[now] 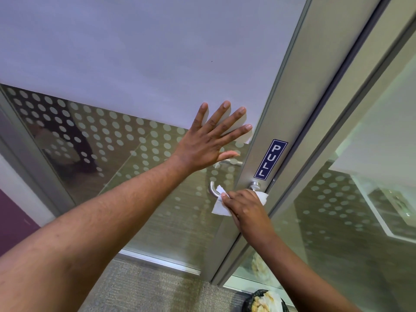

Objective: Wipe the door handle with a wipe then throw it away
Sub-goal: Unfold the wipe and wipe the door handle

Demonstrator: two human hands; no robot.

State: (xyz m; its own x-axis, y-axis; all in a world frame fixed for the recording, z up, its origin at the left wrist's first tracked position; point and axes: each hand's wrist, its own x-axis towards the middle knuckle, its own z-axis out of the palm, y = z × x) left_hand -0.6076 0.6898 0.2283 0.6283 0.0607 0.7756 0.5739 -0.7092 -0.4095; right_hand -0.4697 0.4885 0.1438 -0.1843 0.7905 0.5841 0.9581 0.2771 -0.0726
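Observation:
A silver lever door handle (212, 188) sticks out from the metal door frame (281, 122) below a blue PULL sign (270, 159). My right hand (244, 208) is closed around the handle's bar with a white wipe (220, 207) wrapped over it; the wipe's corners poke out on both sides of the fingers. Only the handle's curved left end and its round base (255, 185) show. My left hand (210, 137) rests flat on the glass door above the handle, fingers spread, holding nothing.
The glass door (112, 140) has a frosted upper band and a dotted lower pane. A second glass panel (360, 188) stands to the right. A black bin (265, 300) with crumpled paper sits on the carpet at the bottom edge.

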